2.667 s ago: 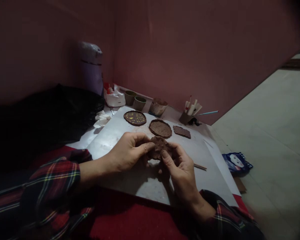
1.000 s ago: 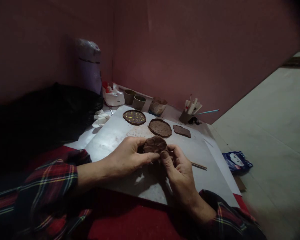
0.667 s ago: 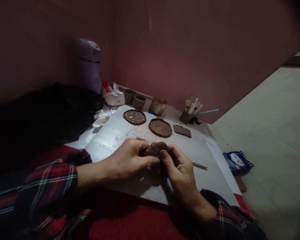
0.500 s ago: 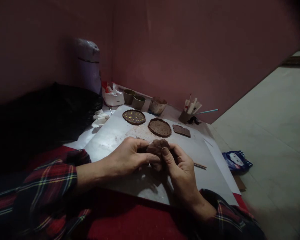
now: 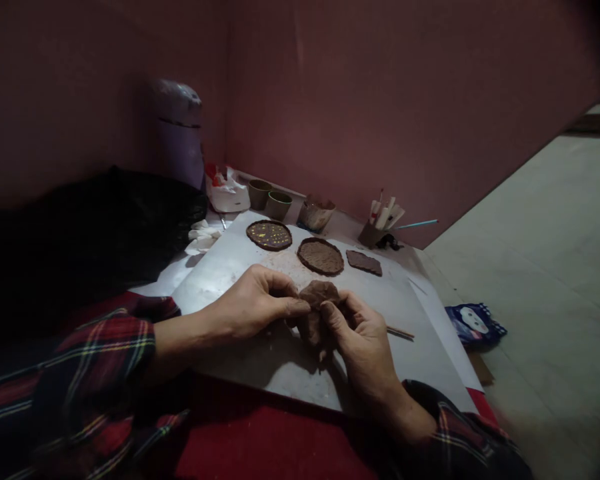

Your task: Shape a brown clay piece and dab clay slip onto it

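Observation:
A brown lump of clay (image 5: pixel 316 301) is held just above a white sheet (image 5: pixel 215 277) on a low board. My left hand (image 5: pixel 253 308) pinches its left side with thumb and fingers. My right hand (image 5: pixel 363 340) grips its right side, the thumb pressed on top. The clay's lower part is hidden behind my fingers. Both sleeves are red plaid.
Beyond my hands lie a clay disc with yellow dots (image 5: pixel 269 235), a plain round clay disc (image 5: pixel 321 257) and a small clay slab (image 5: pixel 363 262). Two cups (image 5: pixel 270 197), a bowl (image 5: pixel 315 214), a tool holder (image 5: pixel 380 223) and a thin stick (image 5: pixel 400 333) stand nearby. A blue packet (image 5: pixel 474 324) lies on the floor.
The clay piece has been turned and squeezed between both hands, going from a flatter disc shown face-up to a thicker folded lump. Both hands stay in the same spot.

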The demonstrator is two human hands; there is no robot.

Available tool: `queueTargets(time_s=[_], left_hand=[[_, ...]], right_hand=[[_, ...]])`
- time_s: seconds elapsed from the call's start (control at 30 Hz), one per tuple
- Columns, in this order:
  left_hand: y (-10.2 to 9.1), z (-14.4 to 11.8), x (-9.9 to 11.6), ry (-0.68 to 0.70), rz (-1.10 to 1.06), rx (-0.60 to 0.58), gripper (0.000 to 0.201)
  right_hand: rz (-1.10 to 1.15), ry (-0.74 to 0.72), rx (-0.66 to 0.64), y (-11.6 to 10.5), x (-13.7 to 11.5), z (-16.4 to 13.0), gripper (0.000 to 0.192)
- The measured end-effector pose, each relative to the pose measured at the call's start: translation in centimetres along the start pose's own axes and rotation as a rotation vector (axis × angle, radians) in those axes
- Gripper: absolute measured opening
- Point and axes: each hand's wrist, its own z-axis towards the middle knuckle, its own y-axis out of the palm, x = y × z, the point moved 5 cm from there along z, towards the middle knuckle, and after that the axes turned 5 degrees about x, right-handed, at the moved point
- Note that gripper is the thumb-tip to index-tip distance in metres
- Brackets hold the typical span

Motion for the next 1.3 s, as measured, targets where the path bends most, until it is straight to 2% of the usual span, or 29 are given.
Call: queueTargets(time_s=[0.07,0.3,0.47,0.57,0.73,1.07,1.2,1.3], left_hand=[[0.0,0.0,0.1,0.001,0.016,0.010,0.018],[0.5,-0.2,-0.5,-0.123,-0.047,-0.024,0.016],[0.7,-0.2,-0.2,-0.061,-0.186,-0.049,0.026],[0.9,-0.2,-0.1,-0.043,-0.223,-0.087,0.013],[0.6,-0.3,0.3,0.030,-0.135,-0.040,0.002],[0.5,-0.2,0.2,0.106,-0.043,-0.068,0.017],[0.3,-0.1,-0.1,0.106,-0.072,-0.054,0.017],[0.5,-0.1,-0.1,0.092,-0.136,-0.090,0.029]], right_hand=[[-0.010,0.004,-0.010,0.0,-0.1,-0.1,0.028],[0.012,-0.027,-0.003,-0.1,-0.3,-0.1,0.025],[0.137,0.012,0.037,-0.4,0.3,0.3,0.026],[0.188,0.044,0.026,-0.3,0.4,0.4,0.028],[0.124,0.063,-0.005,0.1,0.3,0.5,0.032],[0.094,0.041,-0.032,0.3,0.2,0.1,0.029],[0.096,0.031,-0.037,0.4,0.2,0.1,0.027],[0.147,0.045,0.007,0.3,0.3,0.2,0.027]])
